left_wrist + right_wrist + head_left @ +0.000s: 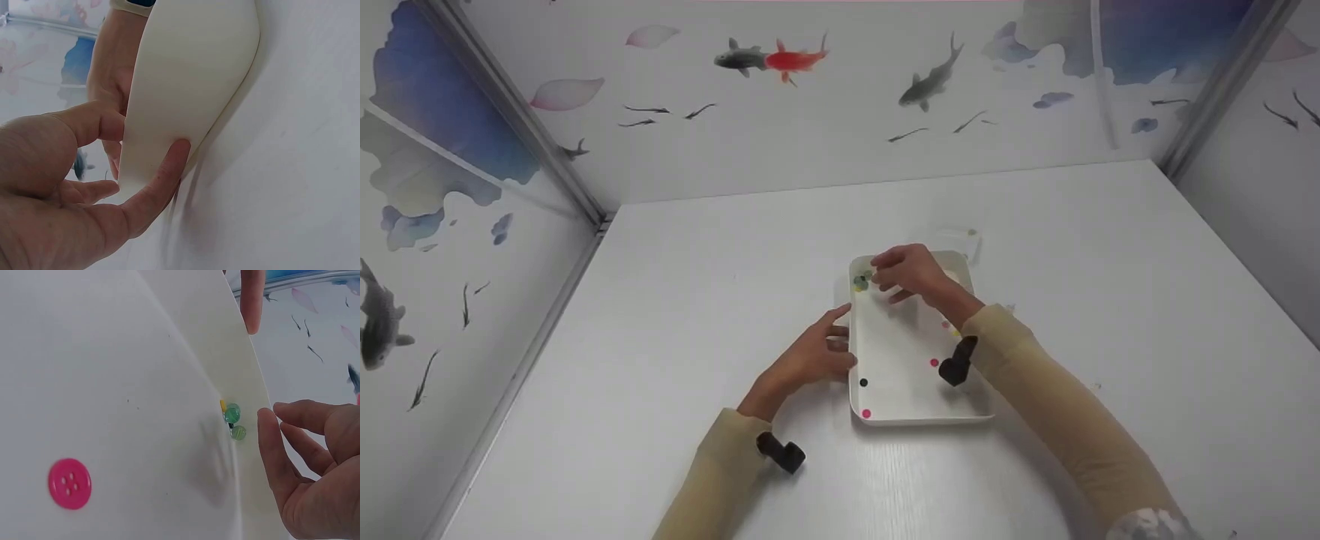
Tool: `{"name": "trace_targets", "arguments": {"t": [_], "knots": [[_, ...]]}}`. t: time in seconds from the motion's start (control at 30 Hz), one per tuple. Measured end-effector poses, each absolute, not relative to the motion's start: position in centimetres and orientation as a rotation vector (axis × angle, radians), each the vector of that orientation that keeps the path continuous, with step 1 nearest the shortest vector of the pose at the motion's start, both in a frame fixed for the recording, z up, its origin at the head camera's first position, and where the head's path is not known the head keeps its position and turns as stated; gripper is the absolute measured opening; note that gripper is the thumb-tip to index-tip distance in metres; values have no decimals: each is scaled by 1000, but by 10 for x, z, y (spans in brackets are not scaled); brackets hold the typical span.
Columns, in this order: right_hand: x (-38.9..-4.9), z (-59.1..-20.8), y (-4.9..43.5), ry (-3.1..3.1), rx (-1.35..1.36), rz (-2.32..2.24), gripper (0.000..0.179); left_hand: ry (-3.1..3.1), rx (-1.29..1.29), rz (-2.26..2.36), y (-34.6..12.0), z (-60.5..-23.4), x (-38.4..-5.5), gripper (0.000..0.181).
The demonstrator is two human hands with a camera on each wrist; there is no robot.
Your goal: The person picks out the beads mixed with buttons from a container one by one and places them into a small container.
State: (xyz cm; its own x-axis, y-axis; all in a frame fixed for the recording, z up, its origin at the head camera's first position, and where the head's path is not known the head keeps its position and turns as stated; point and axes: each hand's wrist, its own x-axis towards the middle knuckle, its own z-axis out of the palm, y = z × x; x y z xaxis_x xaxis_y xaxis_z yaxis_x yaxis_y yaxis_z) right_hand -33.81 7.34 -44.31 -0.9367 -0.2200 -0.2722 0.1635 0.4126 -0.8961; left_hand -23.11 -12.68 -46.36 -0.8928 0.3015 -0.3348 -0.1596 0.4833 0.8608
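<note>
One white tray [904,394] is lying on the white table [720,300], its long sides running from near to far. Two hands are working at it, well apart from each other. The left hand [815,352] is touching the tray's left wall from outside: its thumb is pressing flat against the wall, and its other fingers are reaching the rim; whether any fingertip is crossing over, I cannot tell. The right hand [911,271] is hovering over the far end, its loosely bent fingers spreading apart from the thumb and holding nothing that shows.

Just beside the right fingertips, a small cluster is sitting in the tray's far left corner. It is showing at least two green beads [239,433], overlapping too much for a firm count, plus one yellow piece [223,405] and a dark bit between them.

Elsewhere in the tray, three pink buttons [866,413] are lying apart: one in the near left corner, two toward the right side. The right wrist view is showing one of them with four holes. One black disc [863,382] is lying near the left wall, just beyond the nearest pink one. One yellow spot [956,332] is showing partly beside the right sleeve [1057,405].

One pale, clear item [971,244] is lying on the table beyond the tray's far right corner. Two black wrist cameras [784,453] are sitting on the sleeves, one on each.
</note>
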Motion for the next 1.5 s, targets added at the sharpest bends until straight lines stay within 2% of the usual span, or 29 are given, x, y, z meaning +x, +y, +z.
{"name": "trace_targets", "arguments": {"t": [1.5], "knots": [[-342,-472,54,2276,-14,-1620,31,2269,196,1438,-129,-463,-231,90]]}}
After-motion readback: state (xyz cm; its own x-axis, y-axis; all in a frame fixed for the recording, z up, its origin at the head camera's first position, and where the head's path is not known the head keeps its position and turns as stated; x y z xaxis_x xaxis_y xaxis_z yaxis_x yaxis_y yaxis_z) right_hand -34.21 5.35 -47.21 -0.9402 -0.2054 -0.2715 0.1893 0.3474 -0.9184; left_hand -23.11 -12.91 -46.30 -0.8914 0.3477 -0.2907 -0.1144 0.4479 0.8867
